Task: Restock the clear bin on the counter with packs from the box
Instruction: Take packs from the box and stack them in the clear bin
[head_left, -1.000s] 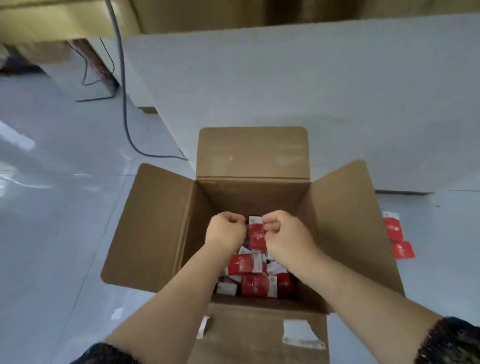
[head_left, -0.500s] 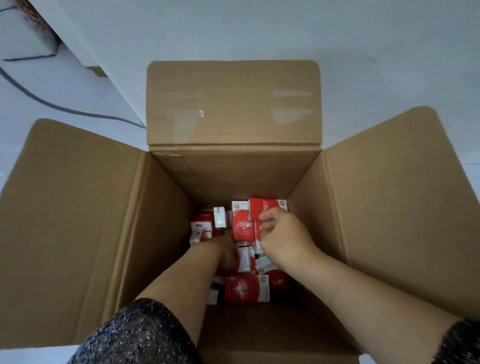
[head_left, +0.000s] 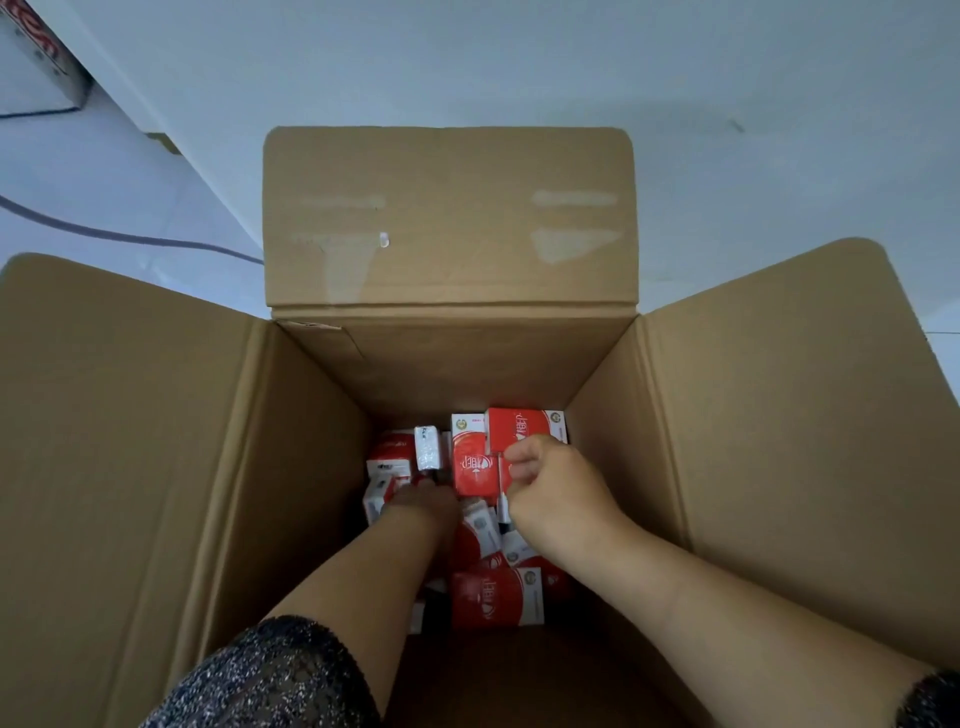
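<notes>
An open cardboard box (head_left: 727, 467) stands on the floor below me, with several red and white packs (head_left: 496, 597) lying loose at its bottom. My right hand (head_left: 556, 493) is inside the box, its fingers curled round the edge of a red pack (head_left: 475, 465) near the far right corner. My left hand (head_left: 423, 504) reaches deeper, down among the packs on the left, just below a small white pack (head_left: 427, 447). Its fingers are in shadow and hidden behind the wrist. The clear bin is not in view.
The box's flaps are folded outward: a far flap (head_left: 449, 218), a left flap (head_left: 119, 441) and a right flap. A pale cabinet wall (head_left: 519, 57) rises behind the box. A grey cable (head_left: 130, 238) crosses the glossy floor at the left.
My head has dropped closer over the box. Both hands went from the box's mouth down to the packs, the left hand sinking deepest.
</notes>
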